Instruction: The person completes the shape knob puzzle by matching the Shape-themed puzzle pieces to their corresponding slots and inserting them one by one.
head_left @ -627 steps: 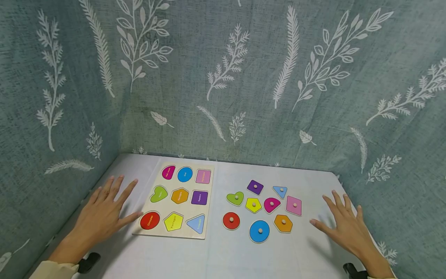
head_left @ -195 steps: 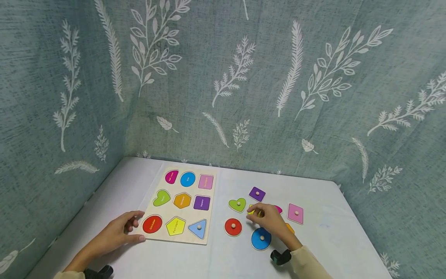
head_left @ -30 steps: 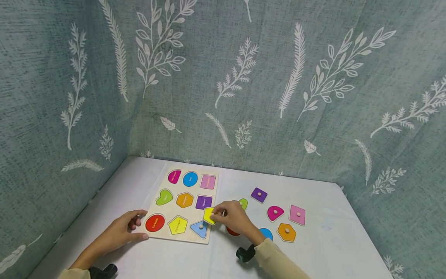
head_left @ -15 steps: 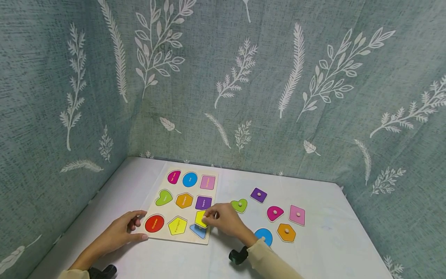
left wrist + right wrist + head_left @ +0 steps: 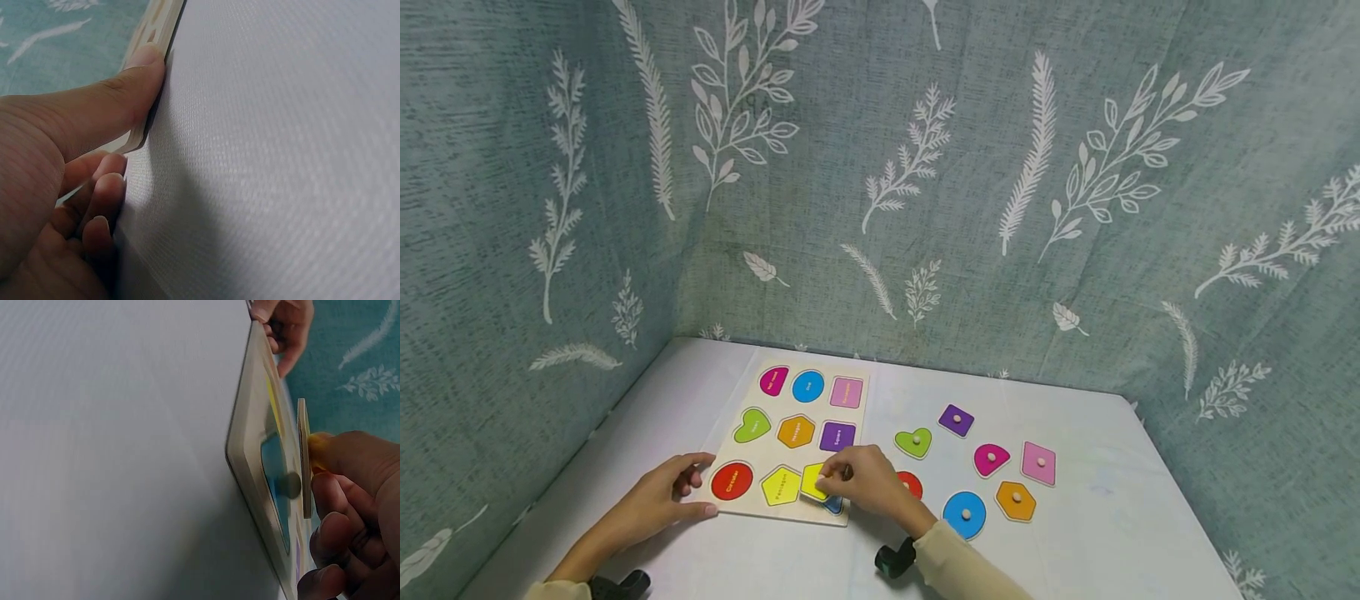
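At the board's near left corner, my left hand point(image 5: 658, 496) holds the wooden puzzle board point(image 5: 763, 456) between thumb and fingers; the left wrist view shows the thumb point(image 5: 119, 103) on its front edge. My right hand point(image 5: 865, 482) pinches the yellow pentagon piece point(image 5: 809, 477) by its knob. This piece hangs over the board, between the printed yellow pentagon point(image 5: 780, 486) and the blue triangle piece point(image 5: 833, 505), which sits in its recess, partly covered. From the right wrist, the pentagon piece point(image 5: 304, 456) appears edge-on, raised above the board, beside the triangle's knob point(image 5: 288, 485).
Right of the board lie the green heart point(image 5: 913, 442), purple square point(image 5: 957, 421), magenta half round point(image 5: 992, 459), pink rectangle point(image 5: 1039, 463), orange hexagon point(image 5: 1016, 502) and blue circle point(image 5: 964, 515). The red circle point(image 5: 912, 483) is partly behind my right hand. A patterned cloth wall point(image 5: 880, 208) rises behind.
Since the first frame the blue triangle has gone into the board. My right hand then took the yellow pentagon and, over the last second, carried it left across the board. My left hand stays put.
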Tool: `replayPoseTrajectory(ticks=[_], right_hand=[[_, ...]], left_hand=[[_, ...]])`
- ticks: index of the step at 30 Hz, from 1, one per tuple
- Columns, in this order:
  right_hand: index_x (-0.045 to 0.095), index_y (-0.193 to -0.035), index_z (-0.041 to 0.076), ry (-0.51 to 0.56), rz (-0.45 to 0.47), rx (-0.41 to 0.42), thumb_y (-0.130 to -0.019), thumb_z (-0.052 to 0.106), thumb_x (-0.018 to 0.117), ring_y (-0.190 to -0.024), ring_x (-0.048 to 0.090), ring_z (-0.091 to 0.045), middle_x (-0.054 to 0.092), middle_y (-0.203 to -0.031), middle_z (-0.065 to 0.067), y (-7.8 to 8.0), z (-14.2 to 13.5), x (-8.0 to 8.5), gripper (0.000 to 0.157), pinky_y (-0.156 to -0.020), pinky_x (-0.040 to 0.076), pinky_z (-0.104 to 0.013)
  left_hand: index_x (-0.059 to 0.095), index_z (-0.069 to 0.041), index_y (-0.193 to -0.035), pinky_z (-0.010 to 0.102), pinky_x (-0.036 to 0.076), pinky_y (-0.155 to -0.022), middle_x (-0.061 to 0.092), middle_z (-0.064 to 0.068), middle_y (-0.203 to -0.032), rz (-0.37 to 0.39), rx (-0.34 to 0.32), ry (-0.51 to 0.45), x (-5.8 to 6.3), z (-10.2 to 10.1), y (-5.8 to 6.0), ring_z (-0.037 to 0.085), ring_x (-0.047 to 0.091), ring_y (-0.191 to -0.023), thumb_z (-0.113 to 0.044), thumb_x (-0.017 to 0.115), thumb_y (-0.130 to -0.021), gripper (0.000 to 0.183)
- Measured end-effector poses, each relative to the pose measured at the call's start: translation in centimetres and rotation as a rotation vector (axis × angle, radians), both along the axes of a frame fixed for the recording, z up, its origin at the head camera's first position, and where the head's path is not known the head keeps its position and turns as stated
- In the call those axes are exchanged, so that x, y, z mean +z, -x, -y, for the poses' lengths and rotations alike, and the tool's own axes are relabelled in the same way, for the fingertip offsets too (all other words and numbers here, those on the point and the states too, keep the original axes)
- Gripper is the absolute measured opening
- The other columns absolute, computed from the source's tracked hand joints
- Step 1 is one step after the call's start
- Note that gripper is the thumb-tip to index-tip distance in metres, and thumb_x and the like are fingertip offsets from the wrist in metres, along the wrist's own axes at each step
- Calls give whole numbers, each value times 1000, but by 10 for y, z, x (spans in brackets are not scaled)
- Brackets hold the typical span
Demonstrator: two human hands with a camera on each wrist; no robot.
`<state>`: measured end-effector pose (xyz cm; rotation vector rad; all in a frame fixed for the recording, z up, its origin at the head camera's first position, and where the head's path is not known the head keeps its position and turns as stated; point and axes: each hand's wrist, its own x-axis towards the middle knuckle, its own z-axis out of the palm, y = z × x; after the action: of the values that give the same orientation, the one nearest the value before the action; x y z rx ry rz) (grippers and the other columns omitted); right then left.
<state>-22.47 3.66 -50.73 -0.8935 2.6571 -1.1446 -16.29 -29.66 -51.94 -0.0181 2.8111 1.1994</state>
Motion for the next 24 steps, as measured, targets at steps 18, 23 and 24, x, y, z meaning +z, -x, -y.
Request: replayPoseTrajectory(ticks=[18,23,24], right_hand=[[80,-89,18,-34,-9,38,-89,25,82,-63,49,1,56,-65,17,-4,35,3,7,-58,42,-18],[81,-91,19,-47,-31,55,-90,21,82,-63,47,1,55,-64,17,-4,41,4,3,-58,41,-17],[81,-92,19,-50,-36,58,-89,20,81,-62,47,1,54,-64,16,-4,42,4,3,-57,40,-17]], left_hand=[[53,3,-141,27,48,-73,51,5,-94,-5,-5,-10,0,2,-2,21,49,-88,-37,98,-65,98],[53,3,-141,26,49,-73,51,5,-95,-5,-14,-14,1,2,-1,21,49,-88,-38,97,-65,97],[53,3,-141,26,49,-73,51,5,-95,-6,-14,-14,1,2,-1,21,49,-88,-38,97,-65,96]])
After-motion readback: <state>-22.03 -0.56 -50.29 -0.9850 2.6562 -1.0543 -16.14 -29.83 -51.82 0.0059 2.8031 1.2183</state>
